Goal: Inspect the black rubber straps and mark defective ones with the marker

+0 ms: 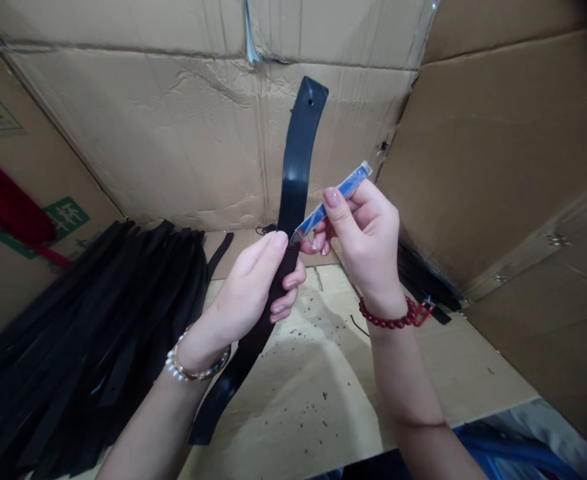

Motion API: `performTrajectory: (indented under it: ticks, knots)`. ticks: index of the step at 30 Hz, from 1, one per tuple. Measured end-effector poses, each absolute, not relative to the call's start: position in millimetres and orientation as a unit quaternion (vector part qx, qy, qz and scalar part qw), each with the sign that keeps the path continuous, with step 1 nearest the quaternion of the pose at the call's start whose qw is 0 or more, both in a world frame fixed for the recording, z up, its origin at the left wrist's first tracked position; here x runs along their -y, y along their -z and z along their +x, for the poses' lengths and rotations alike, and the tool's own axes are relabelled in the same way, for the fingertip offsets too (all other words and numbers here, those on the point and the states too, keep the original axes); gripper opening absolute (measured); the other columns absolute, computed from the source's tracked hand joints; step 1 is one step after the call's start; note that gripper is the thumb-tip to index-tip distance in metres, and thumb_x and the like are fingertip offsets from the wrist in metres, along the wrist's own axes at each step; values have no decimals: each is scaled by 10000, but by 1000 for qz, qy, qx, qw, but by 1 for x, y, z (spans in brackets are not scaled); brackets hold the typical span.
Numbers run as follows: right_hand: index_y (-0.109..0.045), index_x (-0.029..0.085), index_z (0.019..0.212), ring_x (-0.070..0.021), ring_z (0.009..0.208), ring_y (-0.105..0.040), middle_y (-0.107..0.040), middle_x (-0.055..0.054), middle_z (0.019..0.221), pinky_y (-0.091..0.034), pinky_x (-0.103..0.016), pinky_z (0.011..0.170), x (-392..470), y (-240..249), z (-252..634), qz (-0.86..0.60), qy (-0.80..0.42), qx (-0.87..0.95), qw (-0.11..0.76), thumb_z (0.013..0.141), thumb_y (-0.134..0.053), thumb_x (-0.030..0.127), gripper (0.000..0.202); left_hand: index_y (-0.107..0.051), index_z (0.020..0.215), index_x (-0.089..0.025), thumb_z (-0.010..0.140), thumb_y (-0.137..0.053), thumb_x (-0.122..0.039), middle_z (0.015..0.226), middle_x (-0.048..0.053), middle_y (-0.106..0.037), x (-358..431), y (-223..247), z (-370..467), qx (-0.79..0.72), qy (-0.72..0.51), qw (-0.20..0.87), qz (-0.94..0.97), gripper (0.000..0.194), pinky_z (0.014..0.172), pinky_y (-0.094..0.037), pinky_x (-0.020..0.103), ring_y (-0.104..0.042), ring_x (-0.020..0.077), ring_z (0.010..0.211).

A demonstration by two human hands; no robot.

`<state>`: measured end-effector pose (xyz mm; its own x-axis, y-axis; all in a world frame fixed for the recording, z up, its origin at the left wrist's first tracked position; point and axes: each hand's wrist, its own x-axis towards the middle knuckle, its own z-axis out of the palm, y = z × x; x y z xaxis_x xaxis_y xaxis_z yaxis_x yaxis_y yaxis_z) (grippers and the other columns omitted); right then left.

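A long black strip (297, 167) with a small hole near its upper end runs slantwise through the middle of the view. My left hand (253, 280) is wrapped round its middle, thumb on top, where the strip looks covered by a darker, duller band. My right hand (366, 233) pinches a slim blue tool with a clear cover (340, 193). The tool's pointed tip touches or nearly touches the strip just beside my left thumb. The strip's lower end hangs free below my left wrist, over the work surface (323, 347).
A large heap of black strips (98, 347) lies at the left, and more dark strips (426, 280) lie at the right. Cardboard walls (198, 133) enclose the back and sides. Small dark crumbs dot the surface. Something red (8, 200) hangs at the left.
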<state>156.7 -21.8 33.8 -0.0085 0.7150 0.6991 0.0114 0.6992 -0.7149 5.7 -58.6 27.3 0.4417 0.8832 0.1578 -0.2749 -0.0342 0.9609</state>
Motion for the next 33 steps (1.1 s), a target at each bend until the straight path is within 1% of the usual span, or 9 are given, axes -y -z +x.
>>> performTrajectory:
  ticks: [6, 10, 13, 19, 24, 29, 33]
  knots:
    - [-541, 267, 890, -131, 550, -678, -586, 34, 637, -495, -216, 405, 14, -30, 155, -269, -288, 646, 654, 941, -543, 558, 296, -508, 914, -225, 998, -425, -470, 640, -61, -426, 54, -25, 6, -268, -437, 656, 554, 272, 340, -310, 150, -336, 41, 387]
    - [-534, 275, 938, -140, 595, -711, -612, 32, 667, -529, -221, 442, 12, -28, 156, -261, -288, 651, 652, 947, -504, 588, 315, -493, 893, -217, 991, -443, -475, 634, -64, -433, 54, -24, 8, -271, -433, 661, 549, 280, 337, -306, 146, -333, 38, 387]
    - [-533, 271, 940, -129, 596, -718, -647, 32, 696, -532, -211, 458, 14, -27, 157, -258, -276, 658, 651, 962, -482, 572, 306, -483, 890, -214, 986, -458, -464, 628, -66, -432, 54, -24, 9, -280, -434, 659, 546, 270, 331, -298, 143, -334, 35, 380]
    - [-548, 247, 929, -98, 562, -718, -705, 28, 728, -518, -166, 466, 15, -28, 160, -256, -262, 660, 656, 967, -509, 525, 284, -473, 881, -207, 984, -467, -473, 631, -69, -441, 52, -22, 9, -284, -440, 656, 544, 285, 332, -317, 141, -349, 31, 380]
    - [-535, 237, 892, -90, 532, -709, -691, 39, 692, -496, -138, 436, 12, -28, 162, -254, -267, 658, 657, 956, -563, 474, 248, -464, 890, -203, 999, -445, -452, 621, -75, -442, 50, -22, 9, -289, -443, 658, 536, 273, 327, -308, 140, -340, 29, 378]
    - [-552, 242, 896, -115, 574, -727, -684, 31, 696, -505, -158, 443, 13, -29, 162, -255, -285, 650, 657, 945, -588, 469, 235, -458, 885, -201, 1004, -435, -445, 618, -74, -435, 49, -22, 9, -292, -444, 656, 536, 273, 326, -305, 146, -331, 30, 377]
    - [-540, 242, 870, -98, 526, -691, -654, 44, 665, -486, -172, 442, 15, -30, 159, -256, -286, 643, 662, 937, -602, 461, 237, -451, 880, -202, 1003, -436, -446, 618, -74, -431, 49, -22, 9, -294, -444, 657, 534, 273, 325, -301, 146, -328, 30, 375]
